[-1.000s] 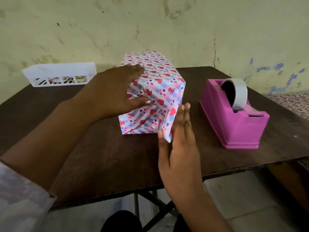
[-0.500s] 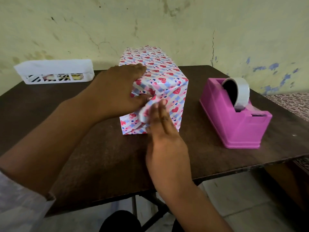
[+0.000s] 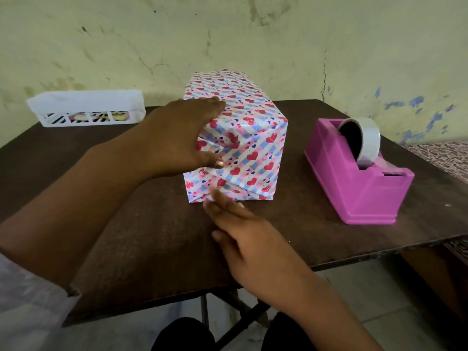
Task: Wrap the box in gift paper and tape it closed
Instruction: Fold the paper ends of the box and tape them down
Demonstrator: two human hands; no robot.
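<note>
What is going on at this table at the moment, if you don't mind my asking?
A person is wrapping a box in heart-patterned gift paper. The left hand presses flat on the box, thumb holding the folded end flaps down. The right hand is open just in front of the box's lower edge, holding nothing. A pink tape dispenser stands to the right, and no tape is visible on this end. A white basket sits at the back of the table.

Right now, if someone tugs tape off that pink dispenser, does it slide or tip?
Probably stays put: the pink dispenser has a wide, flared base flat on the table. It looks chunky, perhaps weighted. The tape roll sits high, so a hard upward tug might rock it.
</note>
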